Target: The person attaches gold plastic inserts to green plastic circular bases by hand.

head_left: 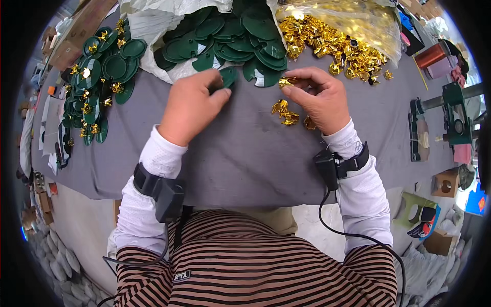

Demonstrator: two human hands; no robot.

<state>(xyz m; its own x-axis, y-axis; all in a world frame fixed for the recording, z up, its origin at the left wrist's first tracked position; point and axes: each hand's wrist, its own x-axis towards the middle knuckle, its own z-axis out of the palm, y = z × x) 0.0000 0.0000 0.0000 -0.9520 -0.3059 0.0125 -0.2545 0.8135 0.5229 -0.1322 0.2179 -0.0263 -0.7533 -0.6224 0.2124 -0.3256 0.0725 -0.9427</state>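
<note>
My left hand (194, 102) grips a dark green plastic disc (229, 76) by its edge, its far part showing beyond my fingers. Between thumb and fingertips, my right hand (322, 100) pinches a small shiny gold piece (285, 82). The two hands are apart. A few loose gold pieces (286, 113) lie on the grey cloth beside my right hand. Just beyond my hands, many green discs (225, 36) are heaped on an open white sack (148, 30). To their right spreads a pile of gold pieces (332, 43).
On the left sits a heap of green discs with gold pieces fixed on them (112, 66). A clear plastic bag (353, 20) of gold pieces is at the back right. A green metal hand press (452, 110) stands at the right edge. Grey cloth (245, 169) covers the table.
</note>
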